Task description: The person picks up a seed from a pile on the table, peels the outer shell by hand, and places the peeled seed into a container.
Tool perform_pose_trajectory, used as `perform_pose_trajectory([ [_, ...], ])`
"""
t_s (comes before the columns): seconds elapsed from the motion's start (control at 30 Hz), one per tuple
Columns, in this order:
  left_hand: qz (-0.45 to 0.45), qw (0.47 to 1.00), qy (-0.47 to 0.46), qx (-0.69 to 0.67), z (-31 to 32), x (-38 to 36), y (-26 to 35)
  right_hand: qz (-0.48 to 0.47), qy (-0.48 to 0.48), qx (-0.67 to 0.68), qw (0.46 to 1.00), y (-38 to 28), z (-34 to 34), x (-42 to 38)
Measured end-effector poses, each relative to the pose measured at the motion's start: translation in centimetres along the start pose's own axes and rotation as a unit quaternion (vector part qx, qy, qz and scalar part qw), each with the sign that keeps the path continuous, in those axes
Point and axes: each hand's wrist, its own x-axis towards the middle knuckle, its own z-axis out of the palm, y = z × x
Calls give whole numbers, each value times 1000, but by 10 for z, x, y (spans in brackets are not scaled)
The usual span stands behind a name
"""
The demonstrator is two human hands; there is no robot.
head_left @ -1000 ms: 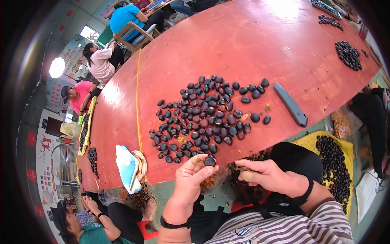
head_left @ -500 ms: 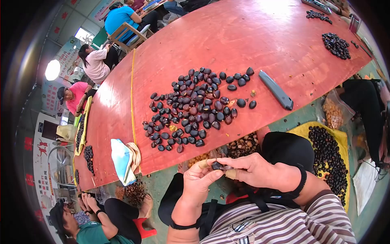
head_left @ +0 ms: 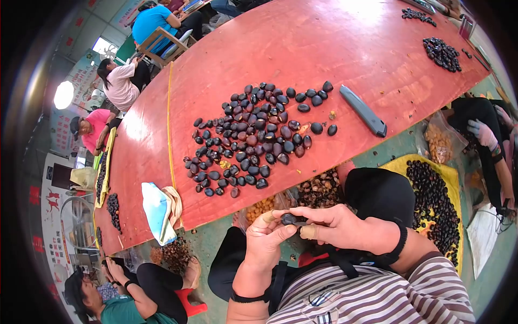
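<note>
Over my lap, beyond the table's near edge, my left hand (head_left: 265, 237) pinches a dark nut (head_left: 289, 218) between thumb and fingers. My right hand (head_left: 337, 228) meets it from the other side, its index finger and thumb closed against the nut. A small greyish sliver shows between the right fingertips, too small to name. Tan coverings wrap some fingertips on both hands. Just past my hands, a heap of dark nuts (head_left: 251, 139) spreads over the red table (head_left: 259, 59), with a few yellowish bits among them.
A dark grey bar-shaped tool (head_left: 364, 111) and a light-blue cloth item (head_left: 157, 211) lie on the table. Below it are bags of peeled yellow kernels (head_left: 261, 209) and brown shells (head_left: 322, 190). Dark nuts cover a yellow sack (head_left: 450, 181) at right. Several people sit around.
The view has shifted slightly, so the table and heap appear a little further left. My hands keep their hold, with the nut turned slightly. A co-worker's gloved hand now shows at right.
</note>
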Motion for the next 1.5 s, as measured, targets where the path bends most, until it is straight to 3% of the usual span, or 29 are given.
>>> perform_pose_trajectory([
  [0.2, 4, 1000, 16, 3, 3, -3, 2, 2, 17, -16, 1000, 4, 5, 1],
  [0.3, 3, 1000, 20, -17, 4, -5, 3, -100, 44, -96, 989, 14, 8, 3],
  [0.7, -10, 998, 48, -46, -8, 0, -13, -207, 123, -251, 938, 39, 10, 16],
  [1.3, -34, 993, 83, -80, -12, 11, -30, -167, 178, -341, 908, 48, 10, 25],
  [1.5, -37, 995, 82, -50, -13, 13, -33, -133, 154, -218, 955, 60, 7, 29],
])
